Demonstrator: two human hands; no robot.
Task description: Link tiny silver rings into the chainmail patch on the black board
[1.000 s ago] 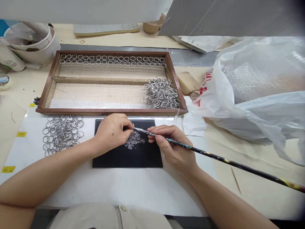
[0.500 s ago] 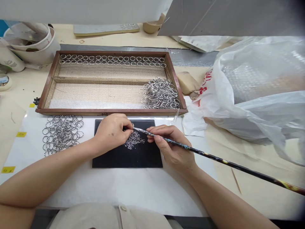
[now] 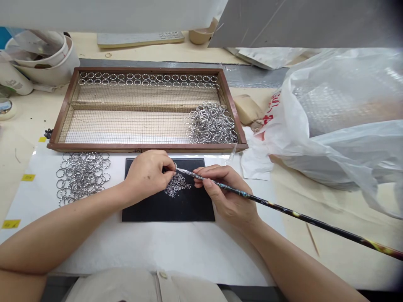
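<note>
My left hand point(image 3: 151, 174) is closed in a pinch over the black mat point(image 3: 189, 209), with a small silver ring point(image 3: 175, 166) partly showing at its fingertips. Between the fingers and thumb of my right hand point(image 3: 228, 191) is a long, thin picker pen point(image 3: 270, 204), dark with a colourful pattern. Its pale pointed tip meets the ring, or comes very close to it. Below the fingertips, a heap of tiny sparkling stones point(image 3: 178, 185) is spread on the mat. A pile of silver rings point(image 3: 82, 178) lies on white paper left of the mat.
Behind the mat stands a wooden-framed mesh tray point(image 3: 145, 147), holding two rows of rings and a heap of rings point(image 3: 212, 123). A plastic bag point(image 3: 333, 138) bulges at the right. White tubs point(image 3: 64, 63) stand back left; a toothpick point(image 3: 312, 239) lies right.
Both hands keep the same place and grip. The far end of the picker pen has dipped very slightly.
</note>
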